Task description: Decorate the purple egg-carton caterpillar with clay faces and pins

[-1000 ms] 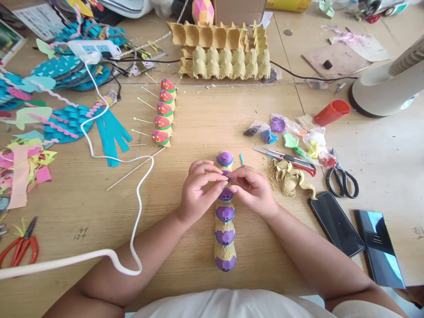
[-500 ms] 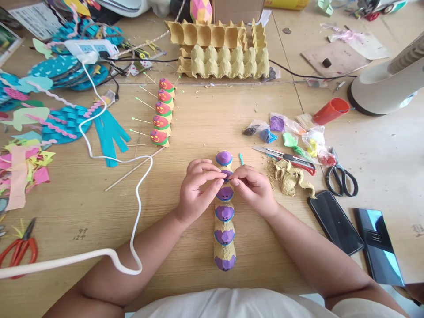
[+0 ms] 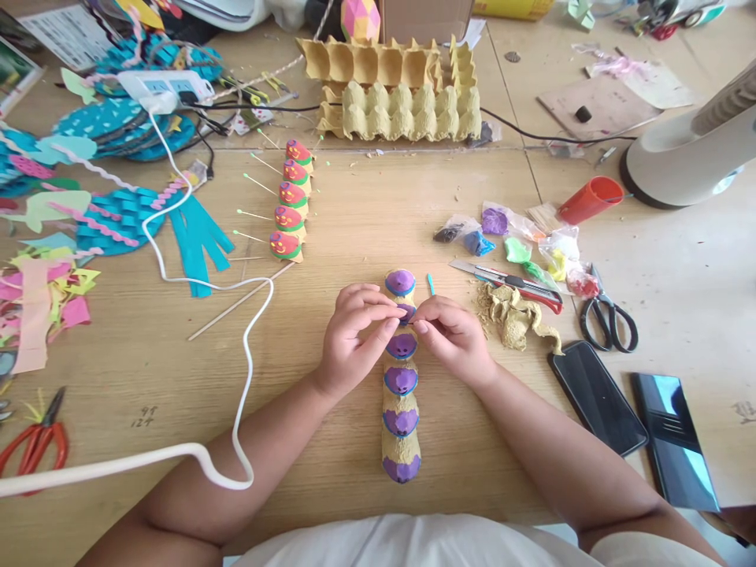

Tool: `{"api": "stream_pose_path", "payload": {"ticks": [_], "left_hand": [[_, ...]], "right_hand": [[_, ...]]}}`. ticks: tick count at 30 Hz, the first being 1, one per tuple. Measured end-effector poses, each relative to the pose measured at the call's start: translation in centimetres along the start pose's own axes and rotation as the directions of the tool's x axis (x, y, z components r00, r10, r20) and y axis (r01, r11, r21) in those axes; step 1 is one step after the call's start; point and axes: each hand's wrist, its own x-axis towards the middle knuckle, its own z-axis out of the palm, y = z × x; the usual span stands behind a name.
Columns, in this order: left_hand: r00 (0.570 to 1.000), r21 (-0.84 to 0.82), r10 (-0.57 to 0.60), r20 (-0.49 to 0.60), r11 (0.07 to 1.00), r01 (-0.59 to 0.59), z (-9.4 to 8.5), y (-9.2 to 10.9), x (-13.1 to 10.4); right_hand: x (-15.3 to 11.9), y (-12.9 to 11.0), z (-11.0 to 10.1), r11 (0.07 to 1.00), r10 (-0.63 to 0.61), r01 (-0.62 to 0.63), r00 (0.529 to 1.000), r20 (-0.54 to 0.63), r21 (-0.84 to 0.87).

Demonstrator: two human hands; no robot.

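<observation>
An egg-carton strip [image 3: 402,382] lies lengthwise in front of me, its bumps covered with purple clay and edged in blue. Several bumps carry small dark marks like faces. Over the second bump from the far end, my left hand [image 3: 360,335] has its thumb and fingertips drawn close together. My right hand [image 3: 454,339] pinches at the right side of that same bump, thumb against forefinger. Whatever tiny piece is between the fingertips is too small to make out. A small blue stick [image 3: 431,284] lies just beyond my right hand.
Bagged clay [image 3: 494,219], a utility knife [image 3: 513,282], carton scraps [image 3: 513,315], scissors [image 3: 608,315] and two phones [image 3: 598,398] lie to the right. A red-green carton caterpillar [image 3: 289,201] stands at left, near a white cable [image 3: 245,354]. Egg cartons [image 3: 410,110] sit at the back.
Both hands stay over the same bump; the right fingertips have shifted very slightly. The whole view has moved a touch. Nothing else has visibly moved.
</observation>
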Motion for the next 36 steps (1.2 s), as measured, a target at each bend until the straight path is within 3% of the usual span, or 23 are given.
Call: {"api": "stream_pose_path", "payload": {"ticks": [5,11,36], "left_hand": [[1.0,0.013,0.009,0.011,1.0,-0.009,-0.05,0.09,0.08],[0.997,0.097,0.043,-0.065,0.995,-0.036,-0.13,0.35,-0.06],[0.998,0.104,0.057,0.0,0.993,-0.057,-0.11,0.34,-0.05]], "right_hand": [[0.06,-0.13,0.02,1.0,-0.022,0.022,1.0,0.0,0.022],[-0.08,0.01,0.01,1.0,0.009,-0.008,1.0,-0.024,0.008],[-0.07,-0.02,0.14,1.0,0.0,0.0,1.0,-0.001,0.012]]}}
